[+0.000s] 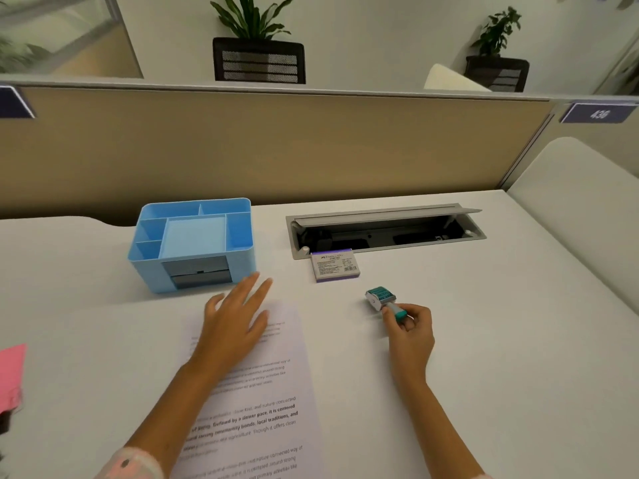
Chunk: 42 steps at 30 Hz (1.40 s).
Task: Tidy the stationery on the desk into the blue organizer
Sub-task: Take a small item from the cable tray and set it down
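Gripping one roller stamp [382,299], one organizer [193,243] nearby.

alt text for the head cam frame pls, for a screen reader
A person's right hand grips a teal roller stamp by its handle on a white desk, while the open left hand rests on a printed sheet. A blue organizer stands behind the left hand, a small boxed stamp pad to its right, beside an open cable tray.
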Each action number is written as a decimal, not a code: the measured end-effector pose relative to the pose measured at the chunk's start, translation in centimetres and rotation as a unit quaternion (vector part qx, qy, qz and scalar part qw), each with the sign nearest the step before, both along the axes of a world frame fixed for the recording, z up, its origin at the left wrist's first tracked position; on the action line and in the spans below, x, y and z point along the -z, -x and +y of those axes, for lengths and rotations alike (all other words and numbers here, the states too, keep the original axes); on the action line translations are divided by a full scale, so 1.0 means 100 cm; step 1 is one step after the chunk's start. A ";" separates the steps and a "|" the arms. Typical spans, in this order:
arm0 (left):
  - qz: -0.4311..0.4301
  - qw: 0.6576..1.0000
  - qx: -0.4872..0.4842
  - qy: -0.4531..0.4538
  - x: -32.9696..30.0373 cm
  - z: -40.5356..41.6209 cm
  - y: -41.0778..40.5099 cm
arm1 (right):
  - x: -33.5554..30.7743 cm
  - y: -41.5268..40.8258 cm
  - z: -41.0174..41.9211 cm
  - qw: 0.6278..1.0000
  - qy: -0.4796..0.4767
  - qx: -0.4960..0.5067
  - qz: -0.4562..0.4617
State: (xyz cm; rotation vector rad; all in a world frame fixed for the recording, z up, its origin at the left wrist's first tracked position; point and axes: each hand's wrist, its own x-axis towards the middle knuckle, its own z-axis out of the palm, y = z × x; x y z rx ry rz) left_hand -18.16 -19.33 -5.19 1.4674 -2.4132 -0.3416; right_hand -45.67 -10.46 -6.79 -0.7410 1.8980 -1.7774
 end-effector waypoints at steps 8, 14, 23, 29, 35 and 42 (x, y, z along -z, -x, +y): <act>0.081 0.987 -0.116 -0.076 0.003 0.109 -0.101 | -0.010 -0.021 0.061 0.999 -0.039 -0.036 -0.006; 0.071 0.987 -0.130 -0.055 0.003 0.180 -0.123 | -0.027 -0.046 0.106 0.988 -0.024 -0.074 -0.132; -0.073 0.996 -0.050 -0.021 0.011 0.221 -0.119 | -0.094 -0.084 0.121 0.847 0.064 -0.156 -0.504; -0.079 0.995 -0.055 -0.024 0.017 0.221 -0.121 | -0.117 -0.104 0.126 0.704 0.082 -0.125 -0.694; -0.068 0.996 -0.057 -0.020 0.018 0.222 -0.120 | -0.118 -0.109 0.137 0.717 0.094 -0.112 -0.682; -0.068 0.996 -0.057 -0.025 0.019 0.223 -0.121 | -0.110 -0.123 0.146 0.987 0.053 -0.076 -0.132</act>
